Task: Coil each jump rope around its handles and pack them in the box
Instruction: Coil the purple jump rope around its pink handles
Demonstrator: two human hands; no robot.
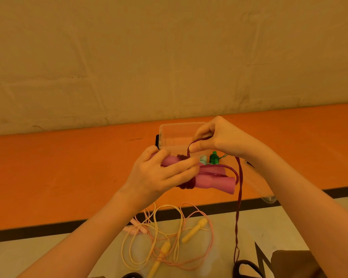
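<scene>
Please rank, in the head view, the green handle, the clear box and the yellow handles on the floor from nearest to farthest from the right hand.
From the right hand:
1. Green handle: just below the hand, beside the wrist.
2. Clear box: to its left on the orange strip, nearly touching the fingers; close to call against the green handle.
3. Yellow handles: far below, on the floor amid loose cords.

Two bare forearms and hands, seen from above by a head-worn camera.

The left hand (161, 173) and right hand (219, 137) are uncovered, with no gloves, rings, watch or bracelets showing on fingers or wrists. Both forearms are bare from the wrists back to the bottom edge of the view; no sleeve cuff shows. Fingernails look short and plain. Below the right forearm, near the lower corner, a patch of brown cloth (295, 261) shows, perhaps clothing; dark curved shapes beside it are too unclear to name.
</scene>
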